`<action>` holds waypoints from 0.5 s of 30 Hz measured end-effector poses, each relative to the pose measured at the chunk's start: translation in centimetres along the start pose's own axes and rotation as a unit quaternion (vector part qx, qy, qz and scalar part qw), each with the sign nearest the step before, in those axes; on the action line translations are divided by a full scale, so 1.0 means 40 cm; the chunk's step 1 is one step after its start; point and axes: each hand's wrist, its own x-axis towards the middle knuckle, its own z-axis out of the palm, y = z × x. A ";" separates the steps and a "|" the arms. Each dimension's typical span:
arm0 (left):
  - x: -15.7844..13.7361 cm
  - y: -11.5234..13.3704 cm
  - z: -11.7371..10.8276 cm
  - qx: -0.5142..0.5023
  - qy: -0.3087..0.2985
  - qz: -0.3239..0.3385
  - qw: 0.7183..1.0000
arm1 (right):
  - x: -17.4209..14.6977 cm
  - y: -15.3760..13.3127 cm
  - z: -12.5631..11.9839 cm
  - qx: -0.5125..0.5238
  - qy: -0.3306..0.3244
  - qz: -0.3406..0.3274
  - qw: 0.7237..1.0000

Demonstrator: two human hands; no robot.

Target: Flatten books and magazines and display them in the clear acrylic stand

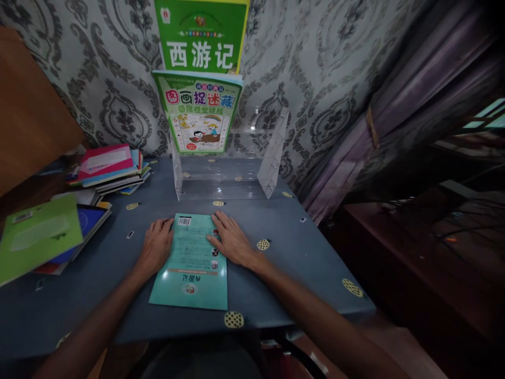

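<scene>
A teal paperback book (193,252) lies flat on the table, its barcode at the far end and its printed title upside down from where I look. My left hand (157,243) rests along the book's far left edge, palm down and open, with the fingers lying flat. On the opposite edge, my right hand (232,241) lies open, its thumb reaching over the cover and its fingers pointing away from me. Beyond the book stands a clear acrylic book rack (221,171). It holds a green picture book (201,113) and, higher behind it, another green book (201,37).
Several books (110,163) are stacked at the table's back left. Nearer on the left, a light green book (41,231) tops another pile. A blue-grey cloth with pineapple prints covers the table (300,273). A purple curtain (355,142) hangs to the right; patterned wallpaper (315,68) is behind.
</scene>
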 end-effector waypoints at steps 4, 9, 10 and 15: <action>-0.002 -0.003 0.000 0.002 0.017 0.027 0.999 | -0.009 -0.003 -0.012 0.002 0.014 0.014 1.000; -0.003 0.000 -0.003 0.019 0.008 0.034 0.999 | -0.010 0.006 -0.007 0.004 0.040 0.005 0.999; -0.004 0.001 -0.005 0.023 0.005 0.031 0.999 | -0.010 0.009 -0.005 0.005 0.043 0.003 0.999; -0.008 0.005 -0.014 0.025 -0.027 0.022 0.999 | -0.010 0.018 0.000 0.011 0.048 0.001 0.999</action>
